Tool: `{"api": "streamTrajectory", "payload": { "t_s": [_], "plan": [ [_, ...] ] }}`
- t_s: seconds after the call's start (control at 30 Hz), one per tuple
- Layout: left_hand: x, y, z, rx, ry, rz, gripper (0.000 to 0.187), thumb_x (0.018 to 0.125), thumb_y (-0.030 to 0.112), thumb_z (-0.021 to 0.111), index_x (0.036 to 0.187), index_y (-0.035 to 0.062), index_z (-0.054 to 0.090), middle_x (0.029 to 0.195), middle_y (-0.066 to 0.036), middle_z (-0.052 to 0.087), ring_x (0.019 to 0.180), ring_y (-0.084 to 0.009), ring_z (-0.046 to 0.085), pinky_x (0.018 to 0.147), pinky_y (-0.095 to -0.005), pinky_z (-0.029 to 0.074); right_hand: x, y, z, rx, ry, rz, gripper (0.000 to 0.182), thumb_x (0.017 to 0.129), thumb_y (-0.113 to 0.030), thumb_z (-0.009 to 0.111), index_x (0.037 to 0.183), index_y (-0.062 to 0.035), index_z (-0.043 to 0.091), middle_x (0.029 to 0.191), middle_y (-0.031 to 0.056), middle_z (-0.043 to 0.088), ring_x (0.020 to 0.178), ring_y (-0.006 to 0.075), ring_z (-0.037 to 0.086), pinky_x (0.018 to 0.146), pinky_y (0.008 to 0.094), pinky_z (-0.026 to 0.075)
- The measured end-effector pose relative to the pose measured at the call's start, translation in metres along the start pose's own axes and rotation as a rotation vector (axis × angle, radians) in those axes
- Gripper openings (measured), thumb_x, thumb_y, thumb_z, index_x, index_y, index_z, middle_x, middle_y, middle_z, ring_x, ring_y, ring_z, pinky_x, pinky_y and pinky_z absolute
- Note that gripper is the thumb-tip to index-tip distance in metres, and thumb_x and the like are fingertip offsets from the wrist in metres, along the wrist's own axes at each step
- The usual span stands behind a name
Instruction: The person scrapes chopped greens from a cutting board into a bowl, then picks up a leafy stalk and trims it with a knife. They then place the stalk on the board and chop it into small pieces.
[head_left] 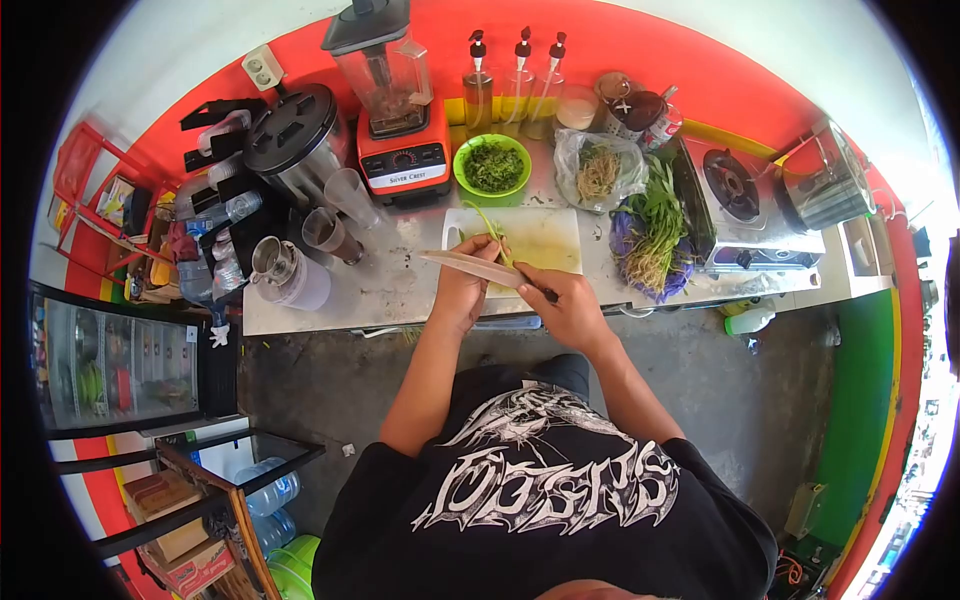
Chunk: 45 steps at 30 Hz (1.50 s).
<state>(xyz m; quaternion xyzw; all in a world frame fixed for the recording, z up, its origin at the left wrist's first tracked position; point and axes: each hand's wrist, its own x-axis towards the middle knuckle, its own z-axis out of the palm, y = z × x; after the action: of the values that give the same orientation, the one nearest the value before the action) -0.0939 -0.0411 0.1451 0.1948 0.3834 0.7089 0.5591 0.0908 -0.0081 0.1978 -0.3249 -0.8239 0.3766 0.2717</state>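
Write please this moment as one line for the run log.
left hand: holds green stalk | right hand: holds knife | below: white cutting board | behind board: green bowl, chopped greens inside

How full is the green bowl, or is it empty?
It looks nearly full: chopped greens cover most of the green bowl's inside.

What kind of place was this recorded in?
Probably a small food stall or drinks kitchen: a steel-topped counter carries a red blender, a gas stove and a cutting board, and a glass-door fridge stands at the left.
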Motion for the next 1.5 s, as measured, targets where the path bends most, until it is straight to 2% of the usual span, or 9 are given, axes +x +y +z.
{"api": "streamTrajectory", "payload": {
  "t_s": [0.03,0.1,0.13,0.2,0.67,0.83,1.1,1.5],
  "plan": [
    [0.0,0.003,0.0,-0.013,0.01,-0.027,0.014,0.099,0.011,0.065,0.107,0.0002,0.067,0.093,-0.005,0.069,0.082,-0.0112,0.065,0.077,-0.0259,0.053,0.001,0.0,0.0,0.0,-0.002,0.0,0.037,0.098,-0.025,0.066,0.129,-0.0049,0.068,0.072,0.0114,0.06,0.061,0.0179,0.051,0.06,0.0346,0.044],
    [0.0,0.006,-0.001,-0.026,0.022,-0.053,0.013,0.098,0.011,0.066,0.106,0.0002,0.067,0.092,-0.005,0.069,0.083,-0.0113,0.066,0.078,-0.0257,0.053,0.004,-0.002,0.0,-0.119,0.006,-0.079,0.039,0.096,-0.026,0.068,0.129,-0.0054,0.068,0.072,0.0117,0.06,0.061,0.025,0.056,0.06,0.0363,0.045],
    [0.0,0.007,-0.002,-0.027,0.008,-0.048,0.013,0.098,0.011,0.066,0.106,0.0001,0.067,0.092,-0.005,0.069,0.083,-0.0113,0.066,0.078,-0.025,0.053,0.005,-0.003,0.0,-0.118,0.003,-0.079,0.039,0.096,-0.026,0.068,0.129,-0.0054,0.068,0.072,0.0117,0.06,0.061,0.025,0.056,0.06,0.0363,0.045],
    [0.0,0.008,-0.005,-0.028,-0.004,-0.042,0.013,0.098,0.01,0.066,0.106,0.0,0.067,0.092,-0.005,0.069,0.083,-0.0112,0.066,0.078,-0.0244,0.053,0.007,-0.004,0.0,-0.183,0.008,-0.066,0.039,0.094,-0.031,0.07,0.125,-0.0062,0.07,0.079,0.0129,0.068,0.069,0.0298,0.066,0.062,0.0408,0.05],
    [0.002,0.016,-0.015,-0.012,0.056,0.024,0.013,0.096,0.01,0.069,0.104,0.001,0.068,0.092,-0.005,0.07,0.081,-0.0104,0.066,0.077,-0.0251,0.053,0.019,0.001,0.01,-0.181,0.003,-0.12,0.04,0.093,-0.032,0.07,0.126,-0.0083,0.07,0.076,0.0116,0.066,0.066,0.0296,0.064,0.06,0.0411,0.049],
    [0.002,0.018,-0.014,0.003,0.019,0.007,0.011,0.096,0.01,0.069,0.102,0.0017,0.068,0.091,-0.005,0.07,0.081,-0.01,0.065,0.076,-0.0251,0.053,0.017,0.002,0.009,-0.182,0.006,-0.109,0.04,0.093,-0.033,0.07,0.125,-0.0086,0.07,0.075,0.0109,0.066,0.066,0.0292,0.064,0.06,0.0409,0.049],
    [0.007,0.013,-0.009,-0.013,0.01,-0.015,0.01,0.095,0.01,0.07,0.101,0.0023,0.067,0.091,-0.004,0.07,0.082,-0.0096,0.065,0.076,-0.0239,0.052,0.014,0.003,0.008,-0.235,0.088,-0.085,0.04,0.092,-0.036,0.071,0.123,-0.0103,0.072,0.074,0.0084,0.066,0.062,0.0267,0.064,0.057,0.0393,0.05],
    [0.007,0.004,-0.013,-0.031,-0.018,-0.019,0.012,0.097,0.009,0.068,0.106,0.002,0.066,0.097,-0.003,0.069,0.088,-0.0098,0.066,0.079,-0.0243,0.053,0.015,0.002,0.006,-0.21,0.088,-0.063,0.04,0.093,-0.033,0.071,0.125,-0.01,0.071,0.076,0.0089,0.066,0.063,0.026,0.063,0.058,0.0387,0.05]
  ]
}}
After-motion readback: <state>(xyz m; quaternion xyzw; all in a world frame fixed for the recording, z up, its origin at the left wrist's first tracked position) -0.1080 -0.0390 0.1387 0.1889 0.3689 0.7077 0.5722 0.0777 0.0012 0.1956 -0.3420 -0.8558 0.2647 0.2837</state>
